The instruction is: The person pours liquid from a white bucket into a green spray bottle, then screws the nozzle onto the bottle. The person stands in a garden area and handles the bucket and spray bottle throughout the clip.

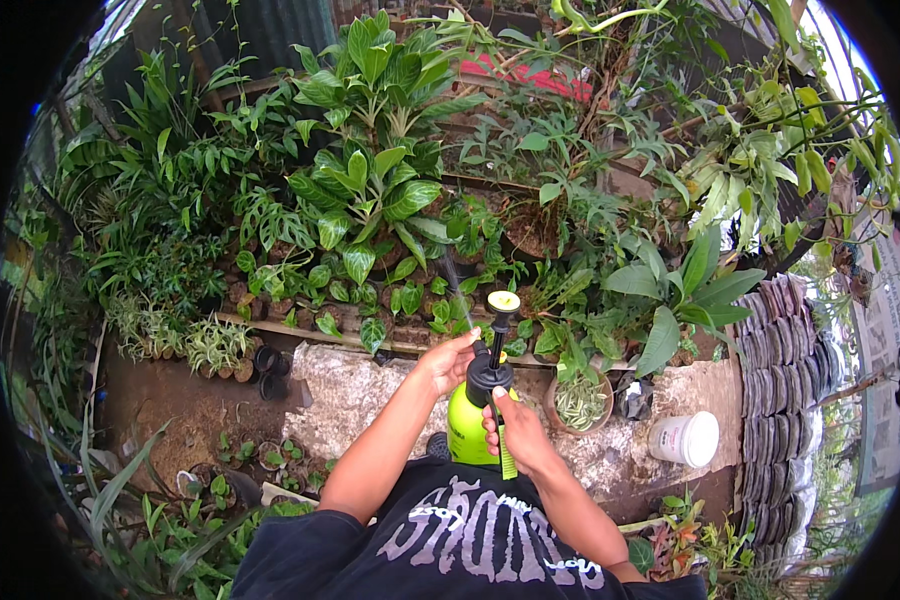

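Observation:
A lime-green pump sprayer (466,427) with a black top and a yellow-capped plunger stands upright in front of my body. My right hand (516,431) grips its black and green handle. The fingers of my left hand (454,360) are at the black nozzle (481,347), thumb and index finger touching its tip. A thin spray of water (456,289) leaves the nozzle towards small potted plants (373,334) along the shelf edge. Behind them rises a large leafy plant with pale-veined leaves (360,195).
A white lidded bucket (684,439) and a round pot (579,403) stand on the floor to the right. Stacked dark bags (776,397) line the right side. Black pots (271,371) sit at left; low potted plants (270,455) are nearer. Vines hang at upper right.

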Action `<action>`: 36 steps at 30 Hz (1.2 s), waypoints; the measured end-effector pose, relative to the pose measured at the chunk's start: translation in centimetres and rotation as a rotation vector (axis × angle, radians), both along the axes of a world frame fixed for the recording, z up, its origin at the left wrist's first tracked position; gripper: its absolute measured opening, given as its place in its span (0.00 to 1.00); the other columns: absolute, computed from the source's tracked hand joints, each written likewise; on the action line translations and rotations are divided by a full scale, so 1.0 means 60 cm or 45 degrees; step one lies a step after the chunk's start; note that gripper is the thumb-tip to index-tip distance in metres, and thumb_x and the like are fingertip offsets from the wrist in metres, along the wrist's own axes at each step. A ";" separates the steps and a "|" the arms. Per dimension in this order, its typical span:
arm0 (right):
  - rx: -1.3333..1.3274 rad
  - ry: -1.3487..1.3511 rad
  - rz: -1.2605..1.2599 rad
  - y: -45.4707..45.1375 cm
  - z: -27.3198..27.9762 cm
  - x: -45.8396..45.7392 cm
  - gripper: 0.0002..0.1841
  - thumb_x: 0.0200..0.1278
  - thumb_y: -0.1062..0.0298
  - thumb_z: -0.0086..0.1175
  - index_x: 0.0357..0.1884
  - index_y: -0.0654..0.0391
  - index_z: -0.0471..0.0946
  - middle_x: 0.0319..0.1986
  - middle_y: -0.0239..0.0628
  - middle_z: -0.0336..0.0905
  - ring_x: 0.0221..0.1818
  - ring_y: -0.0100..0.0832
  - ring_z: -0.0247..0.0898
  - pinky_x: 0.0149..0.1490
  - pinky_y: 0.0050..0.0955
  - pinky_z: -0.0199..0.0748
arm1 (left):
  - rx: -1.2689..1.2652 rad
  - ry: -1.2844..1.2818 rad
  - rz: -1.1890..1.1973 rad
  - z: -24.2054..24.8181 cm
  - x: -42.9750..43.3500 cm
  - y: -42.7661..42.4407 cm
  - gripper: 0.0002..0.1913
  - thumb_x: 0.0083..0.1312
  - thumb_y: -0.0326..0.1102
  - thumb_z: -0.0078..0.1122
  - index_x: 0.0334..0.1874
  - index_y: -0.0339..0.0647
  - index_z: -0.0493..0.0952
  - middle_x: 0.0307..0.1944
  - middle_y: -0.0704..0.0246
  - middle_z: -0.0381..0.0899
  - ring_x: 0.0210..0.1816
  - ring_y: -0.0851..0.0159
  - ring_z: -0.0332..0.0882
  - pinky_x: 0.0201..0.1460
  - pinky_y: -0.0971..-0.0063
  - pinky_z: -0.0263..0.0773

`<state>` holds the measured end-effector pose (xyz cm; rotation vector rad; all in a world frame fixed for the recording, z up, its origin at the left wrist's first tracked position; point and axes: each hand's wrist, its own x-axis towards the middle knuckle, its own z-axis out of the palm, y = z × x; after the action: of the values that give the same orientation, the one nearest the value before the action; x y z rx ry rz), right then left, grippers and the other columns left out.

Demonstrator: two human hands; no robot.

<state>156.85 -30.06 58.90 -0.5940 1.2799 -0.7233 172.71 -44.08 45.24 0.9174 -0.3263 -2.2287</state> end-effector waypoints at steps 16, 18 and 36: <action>-0.016 -0.181 -0.084 -0.027 0.075 0.011 0.25 0.86 0.44 0.49 0.45 0.60 0.77 0.30 0.31 0.75 0.25 0.26 0.72 0.29 0.28 0.72 | -0.148 0.079 0.032 0.058 0.023 -0.013 0.18 0.81 0.46 0.62 0.59 0.36 0.82 0.52 0.60 0.91 0.49 0.66 0.91 0.58 0.65 0.84; 0.021 -0.193 -0.105 -0.037 0.078 0.017 0.24 0.86 0.44 0.49 0.46 0.60 0.76 0.30 0.31 0.75 0.25 0.26 0.72 0.29 0.28 0.72 | -0.144 0.052 0.042 0.057 0.028 -0.018 0.19 0.81 0.46 0.62 0.59 0.35 0.83 0.52 0.60 0.91 0.49 0.66 0.91 0.58 0.65 0.84; 0.093 -0.052 -0.212 -0.304 0.108 0.192 0.25 0.86 0.43 0.50 0.45 0.59 0.76 0.28 0.29 0.73 0.23 0.22 0.67 0.26 0.25 0.68 | -0.054 0.186 -0.008 0.049 0.168 -0.283 0.18 0.83 0.47 0.59 0.58 0.37 0.83 0.51 0.61 0.92 0.50 0.62 0.91 0.62 0.64 0.84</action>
<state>168.39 -48.33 65.39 -0.4142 1.3226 -0.8183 182.77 -61.07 48.17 0.7271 -0.3076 -2.2711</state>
